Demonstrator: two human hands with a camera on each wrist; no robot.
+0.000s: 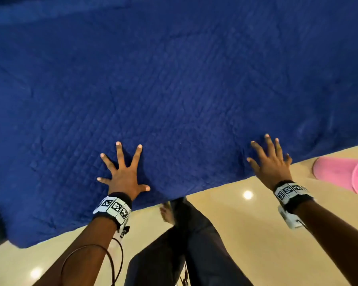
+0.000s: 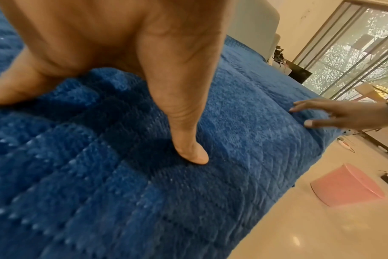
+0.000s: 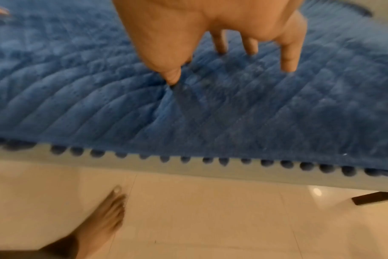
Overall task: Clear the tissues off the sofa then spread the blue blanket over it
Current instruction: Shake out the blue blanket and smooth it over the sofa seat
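The quilted blue blanket [image 1: 174,83] lies spread flat over the sofa and fills most of the head view. My left hand [image 1: 123,172] presses flat on it near the front edge, fingers splayed wide. My right hand [image 1: 270,162] rests flat on it further right, fingers straight and spread, right at the seat's front edge. In the left wrist view the thumb [image 2: 188,150] pushes into the blanket [image 2: 100,175], and the right hand [image 2: 335,117] shows beyond. The right wrist view shows the blanket's [image 3: 233,108] bobble-trimmed hem over the sofa's pale front [image 3: 188,170]. No tissues are in view.
A pink round bin [image 1: 343,174] stands on the glossy beige floor [image 1: 246,223] at the right, also seen as the pink bin [image 2: 346,185]. My legs and a bare foot [image 3: 106,213] stand close to the sofa front. A window [image 2: 354,57] lies beyond the sofa's far end.
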